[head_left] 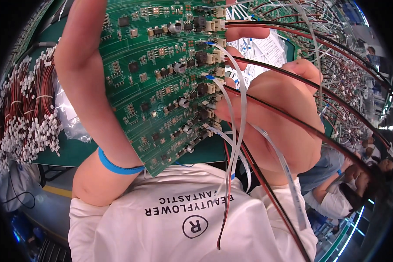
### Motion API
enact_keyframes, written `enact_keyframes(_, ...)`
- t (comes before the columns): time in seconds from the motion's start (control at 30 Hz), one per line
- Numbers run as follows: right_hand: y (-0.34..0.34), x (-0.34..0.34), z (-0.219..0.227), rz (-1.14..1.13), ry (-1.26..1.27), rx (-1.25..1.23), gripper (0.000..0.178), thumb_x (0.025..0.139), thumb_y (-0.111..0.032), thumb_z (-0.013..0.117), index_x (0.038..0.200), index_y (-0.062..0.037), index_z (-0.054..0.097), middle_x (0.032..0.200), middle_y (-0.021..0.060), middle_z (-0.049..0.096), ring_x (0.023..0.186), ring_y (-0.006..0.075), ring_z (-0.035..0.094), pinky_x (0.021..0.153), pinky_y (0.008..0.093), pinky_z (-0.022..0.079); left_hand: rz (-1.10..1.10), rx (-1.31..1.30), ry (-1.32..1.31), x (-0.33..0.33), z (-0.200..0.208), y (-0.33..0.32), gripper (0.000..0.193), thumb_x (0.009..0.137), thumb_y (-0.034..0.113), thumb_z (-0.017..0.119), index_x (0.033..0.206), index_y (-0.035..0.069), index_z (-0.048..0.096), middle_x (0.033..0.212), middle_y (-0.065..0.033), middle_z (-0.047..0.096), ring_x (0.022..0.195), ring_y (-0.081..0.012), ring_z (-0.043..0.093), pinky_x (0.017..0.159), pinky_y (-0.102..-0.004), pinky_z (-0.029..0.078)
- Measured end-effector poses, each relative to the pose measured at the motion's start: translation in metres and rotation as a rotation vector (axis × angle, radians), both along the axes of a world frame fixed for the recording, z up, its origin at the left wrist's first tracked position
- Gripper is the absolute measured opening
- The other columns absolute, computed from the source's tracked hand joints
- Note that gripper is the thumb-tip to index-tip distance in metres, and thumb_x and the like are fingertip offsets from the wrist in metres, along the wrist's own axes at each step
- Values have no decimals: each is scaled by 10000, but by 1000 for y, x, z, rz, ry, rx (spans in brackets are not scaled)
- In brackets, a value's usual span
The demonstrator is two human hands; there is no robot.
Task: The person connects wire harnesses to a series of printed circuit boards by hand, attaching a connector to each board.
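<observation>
A green circuit board panel [150, 102], with repeated rows of small components, is raised in front of my chest, tilted. My left hand [85, 56] is closed on its left side; its fingertips are out of view at the top. Along the right edge, by the white connectors [214, 56], is my right hand [279, 118]. Its thumb and finger pinch the end of a flat ribbon cable [288, 174] at one connector, partly hidden by the fingers. Other white ribbon cables [242, 87] with blue ends and red-black wire pairs [292, 72] run from the same edge.
Bundles of red-black wires with white plugs [28, 109] lie at the left of the green table [74, 153], beside a clear plastic bag [72, 115]. Printed papers [264, 54] lie behind the board. More wired boards [279, 11] fill the far right; people [336, 192] sit beyond.
</observation>
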State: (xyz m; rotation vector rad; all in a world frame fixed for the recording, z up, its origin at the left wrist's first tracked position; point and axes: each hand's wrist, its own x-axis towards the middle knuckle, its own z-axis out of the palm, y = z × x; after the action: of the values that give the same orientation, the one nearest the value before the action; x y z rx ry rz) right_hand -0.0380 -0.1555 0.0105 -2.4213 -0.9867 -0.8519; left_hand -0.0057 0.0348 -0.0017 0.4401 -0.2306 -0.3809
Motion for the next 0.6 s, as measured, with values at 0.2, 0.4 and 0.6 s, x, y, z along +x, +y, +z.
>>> enact_keyframes(0.2, 3, 4, -3, 30, 3, 41, 204, 562, -85, 780, 714, -111, 647, 720, 41, 671, 717, 167, 648, 790, 336, 395, -25, 266, -325, 1, 2, -7, 661, 927, 499, 297, 1322, -26, 373, 1303, -193, 478, 1078, -326, 560, 895, -431, 491)
enact_keyframes(0.4, 7, -2, 1, -28, 28, 54, 210, 538, -84, 768, 709, -130, 657, 722, 20, 665, 683, 152, 624, 779, 324, 383, 67, 179, -468, 8, -34, 19, 662, 926, 502, 331, 1345, -10, 329, 1324, -204, 435, 1154, -292, 506, 942, -397, 468)
enact_keyframes(0.6, 4, 5, -9, 87, -76, 57, 312, 404, -136, 563, 687, -6, 593, 759, 53, 603, 653, 213, 596, 675, 353, 319, 869, 1275, -729, -21, -11, -13, 763, 822, 116, 648, 1426, 56, 186, 1367, -183, 368, 1211, -264, 442, 1018, -389, 392)
